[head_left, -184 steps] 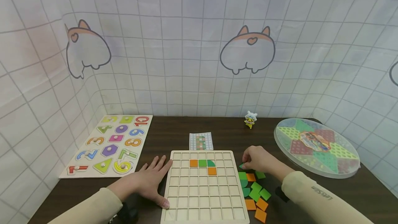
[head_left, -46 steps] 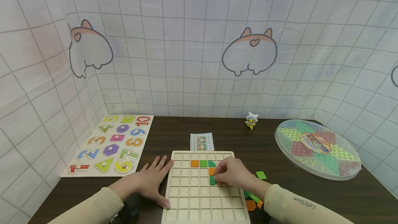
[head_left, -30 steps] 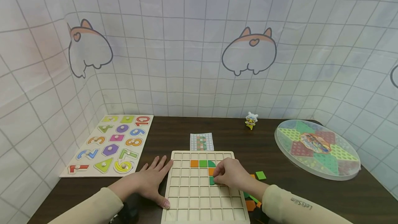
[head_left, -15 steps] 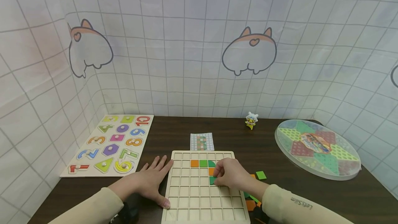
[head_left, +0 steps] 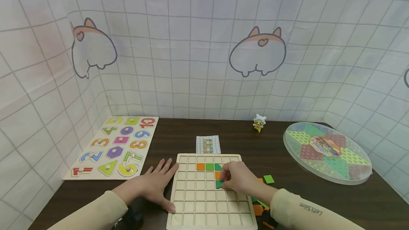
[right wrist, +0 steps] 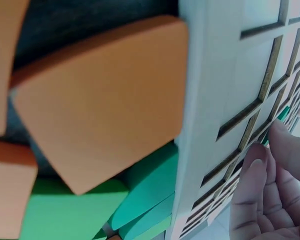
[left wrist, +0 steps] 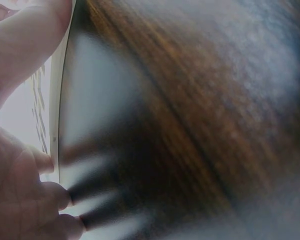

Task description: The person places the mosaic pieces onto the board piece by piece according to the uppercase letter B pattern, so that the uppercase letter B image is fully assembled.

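Note:
A wooden grid board (head_left: 195, 205) lies on the dark table. My left hand (head_left: 154, 186) is spread along its left edge, thumb on the rim; the left wrist view shows the thumb (left wrist: 30, 37) against the board's side. With thumb and fingers, my right hand (head_left: 238, 178) pinches a dark green rounded tile (head_left: 218, 184) at a cell below an orange tile (head_left: 217, 175). The right wrist view shows that green tile (right wrist: 283, 114) at the fingertips. In the row above sit an orange square (head_left: 200, 166), a green square (head_left: 209, 166) and a dark green rounded tile (head_left: 217, 166).
Loose orange tiles (right wrist: 105, 100) and green tiles (right wrist: 70, 210) lie beside the board's right edge, partly under my right forearm. A pattern card (head_left: 208, 144) lies behind the board. A number puzzle (head_left: 112, 152) is at left, a figurine (head_left: 259, 122) behind, a round game board (head_left: 327, 152) at right.
Six seconds ago my right hand was at the loose tiles beside the board; it has since carried a green tile left to the grid. Lately it barely moves. The left hand stays put.

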Demonstrator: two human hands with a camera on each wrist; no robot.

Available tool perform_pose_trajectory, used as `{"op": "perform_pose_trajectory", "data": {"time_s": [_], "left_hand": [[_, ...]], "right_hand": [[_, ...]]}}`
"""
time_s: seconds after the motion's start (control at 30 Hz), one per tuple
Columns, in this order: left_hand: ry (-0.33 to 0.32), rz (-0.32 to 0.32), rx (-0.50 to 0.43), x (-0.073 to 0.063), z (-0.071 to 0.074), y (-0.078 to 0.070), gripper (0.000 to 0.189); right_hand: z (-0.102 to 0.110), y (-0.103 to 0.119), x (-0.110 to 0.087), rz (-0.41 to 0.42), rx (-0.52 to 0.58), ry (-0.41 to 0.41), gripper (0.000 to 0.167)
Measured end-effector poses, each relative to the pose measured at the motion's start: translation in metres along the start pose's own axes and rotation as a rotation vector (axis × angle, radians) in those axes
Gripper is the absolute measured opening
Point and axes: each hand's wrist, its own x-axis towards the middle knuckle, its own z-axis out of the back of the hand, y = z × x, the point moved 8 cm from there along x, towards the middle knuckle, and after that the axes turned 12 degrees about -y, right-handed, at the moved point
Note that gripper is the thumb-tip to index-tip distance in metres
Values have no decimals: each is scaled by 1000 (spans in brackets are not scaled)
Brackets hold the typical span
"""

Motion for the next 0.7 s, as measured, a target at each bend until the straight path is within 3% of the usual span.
{"op": "perform_pose_trajectory", "data": {"time_s": [0.7], "left_hand": [[2,-5,4,-1,0,0,147]], "right_hand": [[0,10,3,46,-46,-53,20]]}}
